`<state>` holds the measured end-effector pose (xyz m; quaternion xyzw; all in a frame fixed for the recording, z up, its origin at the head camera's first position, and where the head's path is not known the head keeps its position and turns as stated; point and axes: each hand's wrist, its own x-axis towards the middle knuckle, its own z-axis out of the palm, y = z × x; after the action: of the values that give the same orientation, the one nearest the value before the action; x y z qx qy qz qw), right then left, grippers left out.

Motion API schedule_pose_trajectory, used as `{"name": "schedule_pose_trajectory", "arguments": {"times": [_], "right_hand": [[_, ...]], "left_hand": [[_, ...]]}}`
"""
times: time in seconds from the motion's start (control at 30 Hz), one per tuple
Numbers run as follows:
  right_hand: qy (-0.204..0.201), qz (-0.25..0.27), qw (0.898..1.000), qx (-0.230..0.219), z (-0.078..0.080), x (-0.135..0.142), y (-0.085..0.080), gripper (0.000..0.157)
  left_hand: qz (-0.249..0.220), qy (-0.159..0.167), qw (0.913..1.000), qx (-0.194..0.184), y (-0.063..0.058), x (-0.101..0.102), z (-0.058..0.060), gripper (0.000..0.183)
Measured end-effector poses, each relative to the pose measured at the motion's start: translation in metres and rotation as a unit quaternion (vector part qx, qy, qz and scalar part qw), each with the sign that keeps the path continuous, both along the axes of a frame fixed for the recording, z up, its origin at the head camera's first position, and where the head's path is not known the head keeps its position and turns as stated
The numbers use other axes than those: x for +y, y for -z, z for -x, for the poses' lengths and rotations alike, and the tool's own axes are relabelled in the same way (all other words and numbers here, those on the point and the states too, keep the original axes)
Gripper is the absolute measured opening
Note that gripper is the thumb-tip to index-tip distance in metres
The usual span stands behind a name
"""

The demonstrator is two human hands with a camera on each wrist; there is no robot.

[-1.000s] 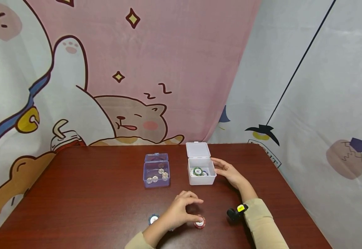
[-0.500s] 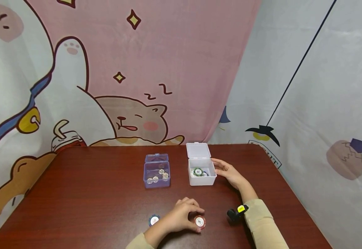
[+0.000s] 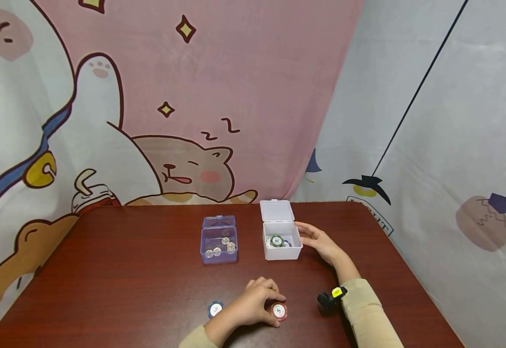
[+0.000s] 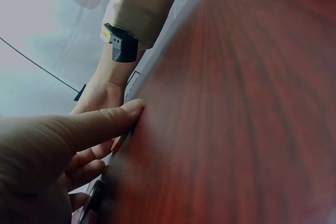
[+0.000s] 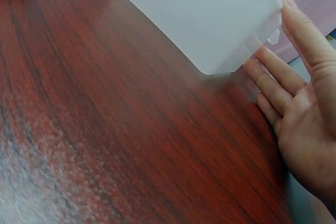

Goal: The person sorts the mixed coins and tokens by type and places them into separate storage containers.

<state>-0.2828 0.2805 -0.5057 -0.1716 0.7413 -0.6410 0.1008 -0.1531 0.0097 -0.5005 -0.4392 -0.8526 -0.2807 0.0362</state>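
A red-edged poker chip with a white centre is pinched between the thumb and index finger of my left hand, low over the table front. In the left wrist view the thumb hides most of the chip. Left of that wrist lies a blue-edged poker chip. My right hand rests its fingertips and thumb against the right side of a white lidded box, fingers fairly straight. The box stands with its lid raised; inside are a green poker chip and others partly hidden.
A translucent purple box, lid up, stands left of the white box and holds several silver coins. A black wrist camera sits on my right wrist above the brown table. A cartoon-printed cloth hangs behind.
My left thumb and index finger have closed from above the red-edged chip onto its edges. The left hand has come slightly nearer the table front. My right hand stays at the white box.
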Motion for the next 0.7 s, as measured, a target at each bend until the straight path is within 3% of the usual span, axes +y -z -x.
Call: {"name": "schedule_pose_trajectory", "arguments": {"times": [0.7], "right_hand": [[-0.001,-0.006,1.0,-0.003,-0.0012,-0.0002,-0.0016,0.049]], "left_hand": [[0.016,0.02,0.9995,0.017,-0.0048,0.0008,0.001,0.04]]}}
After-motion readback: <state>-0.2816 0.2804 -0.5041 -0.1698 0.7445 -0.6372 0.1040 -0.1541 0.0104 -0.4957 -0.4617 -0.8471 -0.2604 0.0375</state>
